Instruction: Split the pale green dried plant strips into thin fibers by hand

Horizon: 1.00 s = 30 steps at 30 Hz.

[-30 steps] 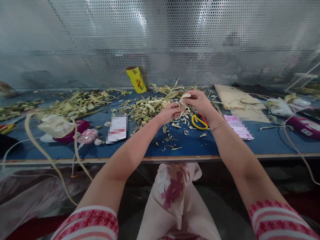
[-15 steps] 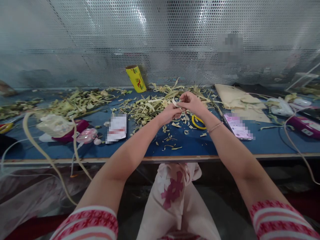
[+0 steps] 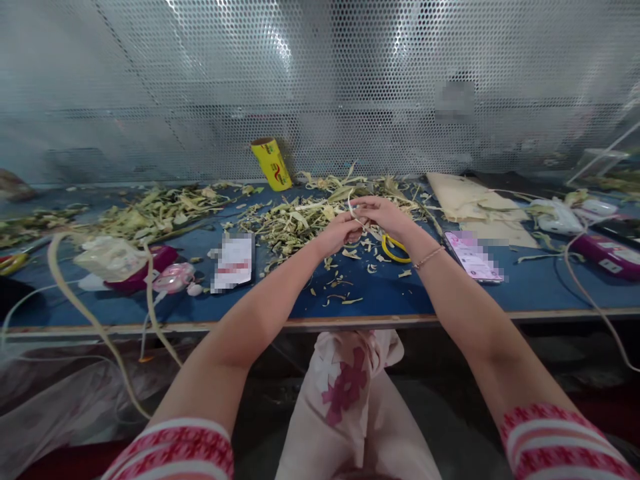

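Observation:
Over the front of the heap of dried plant strips and leaves [image 3: 287,227], my two hands meet. My left hand [image 3: 341,231] is closed, its fingertips pinching a thin, pale plant strip [image 3: 351,205]. Close against it, my right hand [image 3: 384,215] is closed on the same strip from the right. One end of the strip curves up above the fingers; part of it is hidden by them. Just under my right wrist lies a yellow loop-shaped handle [image 3: 396,249], probably of scissors; its other end is hidden.
A yellow cardboard tube [image 3: 271,164] leans at the perforated metal wall [image 3: 200,87]. Phones [image 3: 233,262] [image 3: 475,257] lie either side of my arms. Left are a pink case [image 3: 173,277] and hose [image 3: 75,303]; right are beige sheets [image 3: 470,200] and a purple device [image 3: 607,256].
My right hand's raised fingers have come down and stretched flatter towards my left hand. The pale strip now stands more upright between the hands. The view has tipped slightly.

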Available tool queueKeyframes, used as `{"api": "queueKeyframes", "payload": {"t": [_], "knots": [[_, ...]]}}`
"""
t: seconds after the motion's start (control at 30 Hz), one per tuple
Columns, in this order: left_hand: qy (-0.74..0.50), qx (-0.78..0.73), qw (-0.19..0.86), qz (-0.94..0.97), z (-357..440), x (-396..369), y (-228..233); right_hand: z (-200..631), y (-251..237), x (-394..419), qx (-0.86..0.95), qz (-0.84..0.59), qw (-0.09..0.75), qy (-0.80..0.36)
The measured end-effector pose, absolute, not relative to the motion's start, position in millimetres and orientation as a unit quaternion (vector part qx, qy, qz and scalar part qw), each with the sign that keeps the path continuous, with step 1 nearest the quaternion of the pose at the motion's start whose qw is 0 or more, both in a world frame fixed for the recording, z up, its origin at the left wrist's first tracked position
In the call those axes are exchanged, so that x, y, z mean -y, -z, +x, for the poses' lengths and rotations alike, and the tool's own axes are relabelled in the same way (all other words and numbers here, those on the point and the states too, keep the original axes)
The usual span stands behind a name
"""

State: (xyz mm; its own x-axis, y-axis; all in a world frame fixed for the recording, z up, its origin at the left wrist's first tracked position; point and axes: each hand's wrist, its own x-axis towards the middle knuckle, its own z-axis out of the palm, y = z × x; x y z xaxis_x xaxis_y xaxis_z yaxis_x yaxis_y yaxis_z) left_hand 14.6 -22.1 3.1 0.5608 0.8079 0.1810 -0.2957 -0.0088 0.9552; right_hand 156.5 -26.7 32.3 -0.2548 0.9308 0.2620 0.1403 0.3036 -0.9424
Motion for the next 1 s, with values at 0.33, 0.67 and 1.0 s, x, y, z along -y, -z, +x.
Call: {"api": "queueKeyframes", "payload": {"t": [0.33, 0.67, 1.0], "knots": [[-0.474, -0.268, 0.663, 0.515, 22.7, 23.4, -4.3, 145.3, -28.2, 24.6, 0.587, -0.417, 0.499, -0.482], [-0.439, -0.267, 0.652, 0.558, 22.4, 22.4, -5.1, 150.1, -23.5, 18.8, 0.609, -0.431, 0.472, -0.469], [-0.418, -0.293, 0.688, 0.515, 22.3, 26.3, -9.8, 145.3, -35.5, 29.6, 0.439, -0.366, 0.605, -0.555]]}}
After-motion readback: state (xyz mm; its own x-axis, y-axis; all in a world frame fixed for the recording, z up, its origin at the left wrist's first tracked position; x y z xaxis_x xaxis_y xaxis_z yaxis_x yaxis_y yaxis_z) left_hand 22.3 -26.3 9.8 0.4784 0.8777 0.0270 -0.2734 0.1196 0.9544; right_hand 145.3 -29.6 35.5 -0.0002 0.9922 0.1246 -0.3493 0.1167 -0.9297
